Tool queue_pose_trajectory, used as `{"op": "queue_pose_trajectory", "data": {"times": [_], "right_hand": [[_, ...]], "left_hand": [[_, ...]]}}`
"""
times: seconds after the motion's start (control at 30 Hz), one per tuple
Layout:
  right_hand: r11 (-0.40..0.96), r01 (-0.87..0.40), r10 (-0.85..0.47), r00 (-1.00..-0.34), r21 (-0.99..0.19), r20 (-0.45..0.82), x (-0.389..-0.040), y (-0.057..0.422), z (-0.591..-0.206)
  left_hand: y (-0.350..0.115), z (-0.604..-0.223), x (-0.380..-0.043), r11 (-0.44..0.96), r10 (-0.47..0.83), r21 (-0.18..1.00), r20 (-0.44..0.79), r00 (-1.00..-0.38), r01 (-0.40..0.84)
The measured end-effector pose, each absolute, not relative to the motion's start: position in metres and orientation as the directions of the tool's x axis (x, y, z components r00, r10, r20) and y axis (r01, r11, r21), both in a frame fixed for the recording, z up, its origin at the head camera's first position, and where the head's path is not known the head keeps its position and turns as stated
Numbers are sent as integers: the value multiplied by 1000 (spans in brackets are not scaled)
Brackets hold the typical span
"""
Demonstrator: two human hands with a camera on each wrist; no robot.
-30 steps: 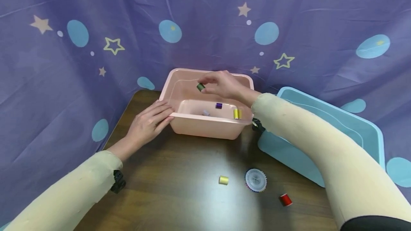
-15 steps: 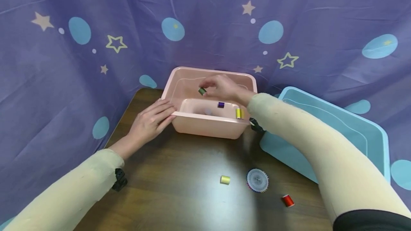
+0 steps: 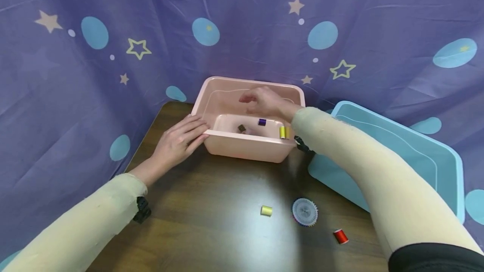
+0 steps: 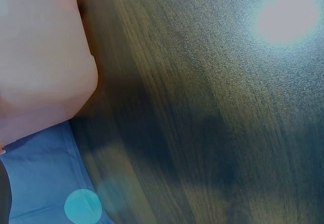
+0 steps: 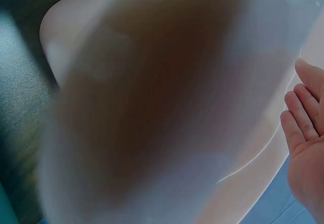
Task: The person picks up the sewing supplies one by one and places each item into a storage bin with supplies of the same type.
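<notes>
My left hand (image 3: 181,137) rests on the left front corner of a pink plastic basin (image 3: 245,148), its fingers lying over the rim. Inside the basin, my right hand (image 3: 263,100) is raised with fingers apart and nothing between them; the right wrist view also shows this bare palm (image 5: 309,173). Below it is a dark green thread spool (image 3: 242,128), beside a pale, blurred small thing. A purple spool (image 3: 262,122) and a bright yellow spool (image 3: 282,132) lie on the basin floor to the right.
On the wooden table (image 3: 211,205) in front lie a pale yellow spool (image 3: 266,210), a round wheel of pins (image 3: 304,212) and a red spool (image 3: 340,236). A blue basin (image 3: 340,175) stands at right, partly behind my right arm. A purple curtain (image 3: 249,20) hangs behind.
My right hand has let go of the green spool, which has dropped lower in the pink basin. My left hand stays on the rim. The head view has shifted slightly.
</notes>
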State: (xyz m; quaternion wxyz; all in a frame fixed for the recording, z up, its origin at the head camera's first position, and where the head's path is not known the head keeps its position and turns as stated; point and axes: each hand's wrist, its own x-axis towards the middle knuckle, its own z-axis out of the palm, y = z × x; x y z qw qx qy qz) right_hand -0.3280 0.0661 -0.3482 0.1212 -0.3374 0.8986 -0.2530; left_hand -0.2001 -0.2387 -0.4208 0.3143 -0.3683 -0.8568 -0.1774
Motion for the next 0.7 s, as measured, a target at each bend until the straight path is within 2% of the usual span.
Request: {"op": "queue_pose_trajectory", "data": {"times": [0.43,0.7], "right_hand": [[604,-615,-698,-715,-507,35,-305,86,-337],[576,-616,-671,-732,-538,120,-278,99,-327]], "left_hand": [[-237,-423,-202,643,519,72,692,-502,763],[-238,-423,-202,639,508,75,706,-493,766]]}}
